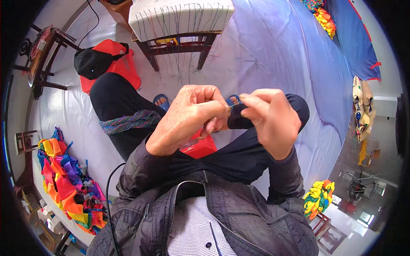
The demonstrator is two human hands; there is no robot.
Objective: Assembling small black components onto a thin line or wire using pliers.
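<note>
My left hand is raised above my lap, its thumb and forefinger pinched together and the other fingers curled. Close to its right is my right hand, thumb and forefinger also brought together, slightly blurred. Whatever is between the fingertips of either hand is too fine to make out. A bundle of multicoloured threads lies across my left thigh. Ahead of me stands a white padded bench, with many dark threads hanging in a row over its near edge.
A red plastic stool with a black bag stands front left. Colourful cloth pieces are heaped at left; a yellow-green bundle lies lower right. Pale sheeting covers the floor. A black cable runs beside my left arm.
</note>
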